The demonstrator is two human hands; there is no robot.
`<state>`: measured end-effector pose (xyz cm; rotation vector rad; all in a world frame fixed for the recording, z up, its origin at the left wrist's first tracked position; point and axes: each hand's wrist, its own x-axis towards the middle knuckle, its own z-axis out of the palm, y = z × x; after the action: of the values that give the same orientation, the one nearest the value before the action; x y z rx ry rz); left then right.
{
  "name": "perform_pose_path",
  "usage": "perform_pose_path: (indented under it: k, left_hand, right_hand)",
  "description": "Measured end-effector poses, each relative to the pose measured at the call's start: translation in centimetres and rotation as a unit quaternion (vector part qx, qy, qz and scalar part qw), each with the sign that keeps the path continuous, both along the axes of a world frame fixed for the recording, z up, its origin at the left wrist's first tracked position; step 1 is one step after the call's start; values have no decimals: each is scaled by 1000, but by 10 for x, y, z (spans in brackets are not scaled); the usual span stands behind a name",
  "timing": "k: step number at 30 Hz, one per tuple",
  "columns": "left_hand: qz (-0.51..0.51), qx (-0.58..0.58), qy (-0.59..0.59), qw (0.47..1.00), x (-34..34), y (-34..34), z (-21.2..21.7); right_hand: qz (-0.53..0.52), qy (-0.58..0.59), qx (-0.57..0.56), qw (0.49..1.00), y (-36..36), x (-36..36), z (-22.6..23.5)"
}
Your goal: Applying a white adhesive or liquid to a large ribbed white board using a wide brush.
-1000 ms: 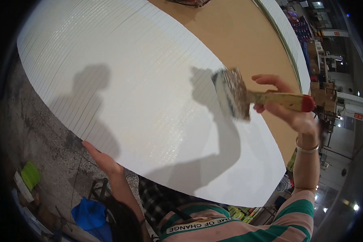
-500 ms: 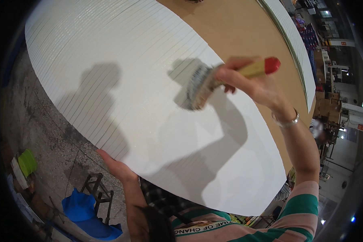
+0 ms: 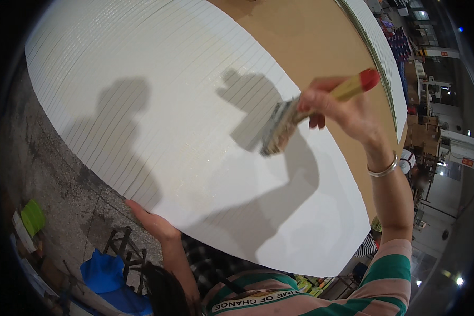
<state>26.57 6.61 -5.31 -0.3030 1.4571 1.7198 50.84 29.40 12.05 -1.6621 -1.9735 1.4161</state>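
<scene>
My right hand (image 3: 342,108) is closed round a wide flat paintbrush (image 3: 347,89) with a yellowish wooden handle and a red end. Its broad, worn bristle head points down to the left, over the large white sheet (image 3: 310,231). Whether the bristles touch the surface, I cannot tell. Fine parallel lines run across much of the sheet, and wet gloss shows on its middle and far part. At the near left edge, my left hand (image 3: 155,221) holds the sheet's rim, with most of its fingers hidden at the edge.
Brown board (image 3: 300,42) lies beyond the white sheet, with another lined white piece (image 3: 376,39) along its far side. On the floor at lower left are a dark metal stand (image 3: 126,247), blue cloth (image 3: 102,271) and a green round item (image 3: 32,217). Shelving and boxes (image 3: 424,137) stand at right.
The brush and my right hand have shifted slightly right and toward me, and the brush now sits at a steeper tilt. My left hand stays at the rim.
</scene>
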Motion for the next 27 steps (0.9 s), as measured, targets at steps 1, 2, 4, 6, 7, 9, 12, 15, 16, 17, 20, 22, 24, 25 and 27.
perform_pose_path:
  k: [1, 2, 4, 6, 7, 9, 12, 15, 16, 17, 20, 22, 24, 25, 27]
  left_hand:
    - [-17, 3, 18, 1000, 3, 2, 0]
    - [-35, 6, 35, 999, 6, 3, 0]
    - [-44, 5, 36, 998, 3, 1, -4]
    - [-49, 1, 41, 998, -1, 0, -1]
    - [-32, -12, 28, 999, -3, 0, 2]
    - [-12, -25, 16, 999, -2, 3, 7]
    - [28, -34, -19, 999, 1, 3, 8]
    - [-4, 31, -8, 999, 2, -2, -4]
    - [-14, 30, 1, 999, 2, 0, -6]
    - [-24, 29, 10, 999, 2, -2, -9]
    - [-40, 63, 0, 997, -3, -3, -6]
    - [-54, 79, -30, 995, -3, -1, 2]
    - [-56, 63, -39, 996, -1, 1, 3]
    - [-59, 53, -48, 996, 0, 4, 3]
    - [-70, 63, -43, 995, 6, 4, -1]
  right_hand:
    - [-5, -5, 1, 1000, 6, -9, 6]
    - [-1, 45, 42, 998, 17, -23, 8]
    - [2, 94, 82, 992, 26, -32, 4]
    - [35, 71, 30, 996, 26, -32, -5]
    - [16, 42, -1, 999, 12, -18, -13]
    - [-15, 11, -64, 998, -20, 25, -23]
    - [-50, -84, -101, 990, -52, 48, -1]
    - [-85, 19, 10, 996, -45, 24, 13]
    - [-114, 121, 97, 981, -45, 16, 12]
    - [-112, 125, 94, 981, -48, 18, 12]
    - [-4, -116, -34, 993, -52, 10, 9]
    - [1, -28, 34, 999, -45, -17, 20]
    - [-7, 133, 141, 981, -36, -47, 7]
    - [-7, 130, 143, 981, -39, -44, 1]
    - [75, -10, 91, 993, -49, -31, -23]
